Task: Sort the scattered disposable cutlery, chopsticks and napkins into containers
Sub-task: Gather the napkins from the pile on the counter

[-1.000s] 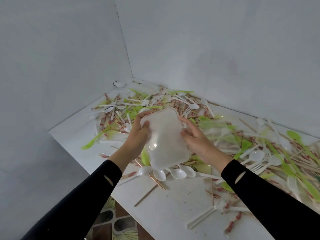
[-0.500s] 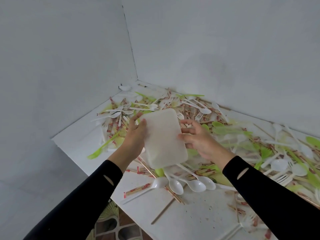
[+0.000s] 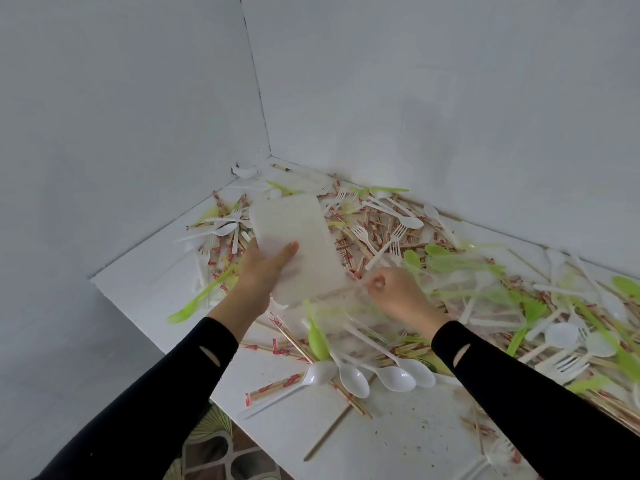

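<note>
Nearest, below both hands, three white spoons (image 3: pixel 394 377) are lying bowl-down on the white table (image 3: pixel 398 445), with wrapped chopsticks (image 3: pixel 277 388) crossing beside them and a green spoon (image 3: pixel 318 341) sitting just under the gap between the wrists. The right hand (image 3: pixel 398 296) is reaching in from a black sleeve (image 3: pixel 519 393), its fingers curling tight on the rim of a clear container (image 3: pixel 363 317), which is blurred and hanging just above the table. The left hand (image 3: pixel 263 271) is gripping a white container (image 3: pixel 304 237) by its near corner, thumb lying across the facing side and fingers hidden behind, holding it tilted up above the clutter; its lower edge is meeting the clear container by the right hand's knuckles. Left of the left hand a green fork (image 3: pixel 194 303) is lying near the table edge. Right of the right hand, white and green cutlery (image 3: pixel 561 336) is lying heaped. Beyond both hands, white forks (image 3: pixel 362 233) and more chopsticks are piling toward the corner of the grey walls (image 3: pixel 450 98).
</note>
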A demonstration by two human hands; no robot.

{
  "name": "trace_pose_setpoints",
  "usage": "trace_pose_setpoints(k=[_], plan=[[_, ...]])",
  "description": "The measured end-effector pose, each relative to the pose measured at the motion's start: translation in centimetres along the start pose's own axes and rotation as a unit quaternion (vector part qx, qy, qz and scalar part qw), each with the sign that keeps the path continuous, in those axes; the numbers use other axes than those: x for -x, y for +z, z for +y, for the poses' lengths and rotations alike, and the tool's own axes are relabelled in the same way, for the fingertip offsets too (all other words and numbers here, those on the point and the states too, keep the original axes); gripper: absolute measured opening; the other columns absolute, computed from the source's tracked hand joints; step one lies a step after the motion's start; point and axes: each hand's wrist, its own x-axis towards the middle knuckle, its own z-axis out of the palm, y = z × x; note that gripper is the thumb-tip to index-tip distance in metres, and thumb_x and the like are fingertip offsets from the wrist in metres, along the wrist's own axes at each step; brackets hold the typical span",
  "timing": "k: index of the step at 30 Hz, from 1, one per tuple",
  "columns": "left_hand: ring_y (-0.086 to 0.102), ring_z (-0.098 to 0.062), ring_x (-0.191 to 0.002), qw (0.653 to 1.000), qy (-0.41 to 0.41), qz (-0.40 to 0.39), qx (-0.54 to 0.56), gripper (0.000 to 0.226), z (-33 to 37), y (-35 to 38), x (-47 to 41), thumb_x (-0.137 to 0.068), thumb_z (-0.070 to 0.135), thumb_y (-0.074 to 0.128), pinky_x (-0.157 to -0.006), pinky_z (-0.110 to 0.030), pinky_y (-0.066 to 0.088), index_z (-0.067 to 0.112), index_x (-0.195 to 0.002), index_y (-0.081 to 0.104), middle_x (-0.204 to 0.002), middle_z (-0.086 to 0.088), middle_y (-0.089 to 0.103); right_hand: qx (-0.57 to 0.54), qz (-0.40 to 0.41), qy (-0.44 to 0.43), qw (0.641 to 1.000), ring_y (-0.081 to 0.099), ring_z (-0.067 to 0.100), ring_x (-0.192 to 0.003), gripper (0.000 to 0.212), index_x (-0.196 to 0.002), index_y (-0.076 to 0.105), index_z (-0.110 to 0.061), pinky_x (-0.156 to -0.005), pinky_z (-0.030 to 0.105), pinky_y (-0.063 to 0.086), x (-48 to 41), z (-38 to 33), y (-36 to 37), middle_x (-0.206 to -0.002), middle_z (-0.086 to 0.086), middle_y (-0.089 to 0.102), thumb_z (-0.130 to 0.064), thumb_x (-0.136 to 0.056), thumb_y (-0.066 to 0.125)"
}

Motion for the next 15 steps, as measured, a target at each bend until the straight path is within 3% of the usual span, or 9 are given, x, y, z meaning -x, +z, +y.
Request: trace_pose_setpoints(k=[1, 4, 7, 9, 12, 15], plan=[[0.070, -0.028, -0.098, 1.000, 0.000, 0.016, -0.002, 0.055, 0.1, -0.1, -0.2, -0.079, 0.017, 0.081, -0.076, -0.045, 0.060, 0.008, -0.126, 0.054, -0.113, -0.011, 0.069, 0.058, 0.007, 0.018, 0.998, 0.045, 0.028, -0.126, 0.024, -0.111, 0.061, -0.020, -0.099, 0.044, 0.044, 0.2, 0.3, 0.1, -0.127, 0.009, 0.056, -0.034, -0.094, 0.051], [0.070, -0.024, -0.094, 0.999, -0.013, 0.038, 0.001, 0.054, 0.2, -0.3, -0.4, -0.078, 0.019, 0.082, -0.073, -0.042, 0.060, 0.010, -0.124, 0.055, -0.112, -0.009, 0.069, 0.171, 0.041, 0.103, 0.979, 0.032, 0.038, -0.128, 0.055, -0.136, 0.039, -0.017, -0.103, 0.050, 0.034, 0.7, 0.6, -0.7, -0.142, 0.016, 0.031, -0.046, -0.091, 0.051], [0.071, -0.026, -0.095, 0.999, -0.026, 0.026, 0.024, 0.053, 0.1, -0.3, -0.3, -0.078, 0.017, 0.082, -0.068, -0.039, 0.060, 0.008, -0.124, 0.057, -0.112, -0.011, 0.070, 0.180, 0.022, 0.168, 0.969, 0.031, 0.043, -0.131, 0.082, -0.146, 0.021, -0.014, -0.105, 0.054, 0.035, 0.7, 1.7, -1.5, -0.149, 0.019, 0.017, -0.058, -0.087, 0.055], [0.070, -0.028, -0.098, 0.999, -0.033, 0.020, 0.035, 0.053, 0.0, -0.2, -0.2, -0.079, 0.016, 0.081, -0.068, -0.038, 0.060, 0.008, -0.125, 0.057, -0.113, -0.012, 0.070, 0.152, -0.011, 0.197, 0.969, 0.041, 0.042, -0.129, 0.099, -0.150, 0.010, -0.018, -0.103, 0.054, 0.039, 0.5, 2.6, -1.8, -0.151, 0.020, 0.024, -0.068, -0.080, 0.059], [0.069, -0.028, -0.100, 0.998, -0.035, 0.008, 0.042, 0.052, 0.0, 0.2, 0.0, -0.080, 0.015, 0.079, -0.068, -0.037, 0.060, 0.009, -0.126, 0.056, -0.115, -0.012, 0.069, 0.060, -0.011, 0.195, 0.979, 0.062, 0.030, -0.101, 0.106, -0.151, 0.005, -0.020, -0.081, 0.042, 0.054, 0.7, 2.9, -2.3, -0.128, 0.014, 0.056, -0.061, -0.077, 0.069], [0.069, -0.026, -0.100, 0.999, -0.032, 0.001, 0.038, 0.050, 0.1, 0.3, 0.1, -0.082, 0.021, 0.077, -0.069, -0.037, 0.059, 0.012, -0.126, 0.057, -0.117, -0.010, 0.069, -0.011, 0.010, 0.195, 0.981, 0.057, 0.025, -0.086, 0.093, -0.149, 0.012, -0.014, -0.054, 0.026, 0.043, 0.8, 2.7, -2.8, -0.142, 0.023, 0.035, -0.028, -0.083, 0.076]])
